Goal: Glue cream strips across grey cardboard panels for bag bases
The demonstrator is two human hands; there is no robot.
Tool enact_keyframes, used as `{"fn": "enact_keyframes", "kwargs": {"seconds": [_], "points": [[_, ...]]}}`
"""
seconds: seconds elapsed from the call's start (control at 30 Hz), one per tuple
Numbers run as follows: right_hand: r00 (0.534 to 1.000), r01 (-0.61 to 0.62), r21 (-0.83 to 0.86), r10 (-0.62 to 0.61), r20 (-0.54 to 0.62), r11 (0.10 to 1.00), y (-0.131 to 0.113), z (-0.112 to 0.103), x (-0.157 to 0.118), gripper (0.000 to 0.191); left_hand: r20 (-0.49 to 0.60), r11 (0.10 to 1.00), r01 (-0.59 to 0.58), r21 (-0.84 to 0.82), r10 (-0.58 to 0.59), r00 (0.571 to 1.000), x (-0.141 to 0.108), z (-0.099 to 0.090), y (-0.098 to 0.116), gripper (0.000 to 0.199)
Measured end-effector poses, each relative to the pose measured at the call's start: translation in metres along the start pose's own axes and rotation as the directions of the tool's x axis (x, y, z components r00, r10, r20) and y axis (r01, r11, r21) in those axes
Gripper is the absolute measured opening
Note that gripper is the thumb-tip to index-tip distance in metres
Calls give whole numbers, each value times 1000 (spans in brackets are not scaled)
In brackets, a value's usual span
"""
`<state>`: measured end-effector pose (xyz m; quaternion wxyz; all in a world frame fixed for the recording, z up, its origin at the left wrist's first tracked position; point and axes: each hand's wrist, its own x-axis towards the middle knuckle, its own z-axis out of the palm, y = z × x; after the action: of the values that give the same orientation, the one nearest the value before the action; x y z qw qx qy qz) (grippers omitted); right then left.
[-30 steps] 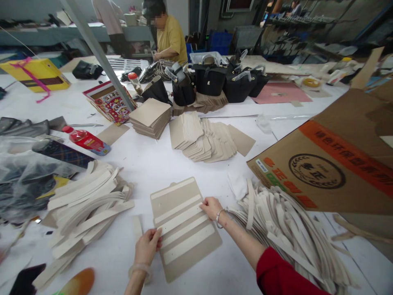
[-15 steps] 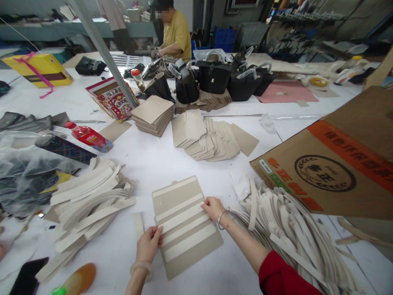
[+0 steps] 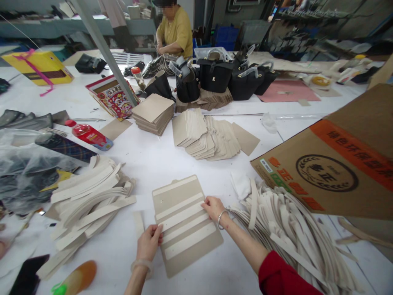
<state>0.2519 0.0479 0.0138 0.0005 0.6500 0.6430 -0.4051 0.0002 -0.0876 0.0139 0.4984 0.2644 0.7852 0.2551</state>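
A beige-grey board point(image 3: 194, 259) with rounded corners lies flat on the white table, several pale strips running across it. My left hand point(image 3: 149, 241), with a pale bangle at the wrist, pinches the left end of one pale strip point(image 3: 183, 217) near the board's middle. At the strip's other end, by the board's right edge, the fingers of my right hand point(image 3: 212, 208) are closed on it. Thin bracelets circle that wrist. A short loose strip point(image 3: 138, 222) lies just beyond my left hand.
Piles of pale strips lie left point(image 3: 89, 205) and right point(image 3: 294, 229). Ahead stand board stacks point(image 3: 205, 137) and black handbags point(image 3: 215, 76). A large carton point(image 3: 331, 164) leans in from the right. An amber bottle point(image 3: 80, 275) and a dark phone point(image 3: 29, 275) are lower left. Opposite, a person in yellow point(image 3: 178, 30) works.
My hands and the strip stay almost in place. Across the table, the person in yellow has straightened slightly and shifted their arms.
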Motion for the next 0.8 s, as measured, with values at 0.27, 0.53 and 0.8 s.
{"fn": "enact_keyframes", "kwargs": {"seconds": [0.27,0.53,0.8], "points": [[1000,-1,2,1,12,1000,1,-1,2,19,-9,1000,15,-12,-15,1000,0,1,1,37],[999,-1,-3,1,36,1000,0,-2,0,19,4,1000,17,13,-17,1000,2,0,-3,37],[1000,12,-30,-11,21,999,-4,-4,-3,19,-18,1000,0,26,1,1000,1,0,-2,35]]}}
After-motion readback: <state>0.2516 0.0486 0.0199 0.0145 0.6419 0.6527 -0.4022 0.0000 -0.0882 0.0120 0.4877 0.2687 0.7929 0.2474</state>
